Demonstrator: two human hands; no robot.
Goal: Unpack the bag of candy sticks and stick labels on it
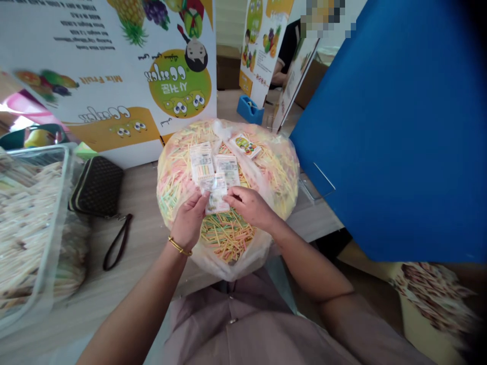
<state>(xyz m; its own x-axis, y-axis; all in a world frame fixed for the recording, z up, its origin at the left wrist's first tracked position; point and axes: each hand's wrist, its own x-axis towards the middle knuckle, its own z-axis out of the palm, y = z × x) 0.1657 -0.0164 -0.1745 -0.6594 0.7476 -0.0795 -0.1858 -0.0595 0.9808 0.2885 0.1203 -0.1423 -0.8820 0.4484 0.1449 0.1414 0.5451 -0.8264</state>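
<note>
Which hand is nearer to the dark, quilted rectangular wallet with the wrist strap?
Left. The left hand pinches the left edge of a small white printed packet, right of the wallet; the right hand is at the packet's right edge, farther away.

Left hand (188,217) and right hand (250,205) near each other, fingers (240,191) curled, thumbs (203,201) turned inward, forearms (142,299) converging

Small white rectangular packet (218,202), glossy plastic film; large translucent bag (262,177), crinkled plastic; grey worktop (144,208), matt wood-grain.

The sticks (228,235) are pink, yellow and green, the packets (217,204) mostly white, the purse (101,186) dark (finely cross-hatched).
</note>
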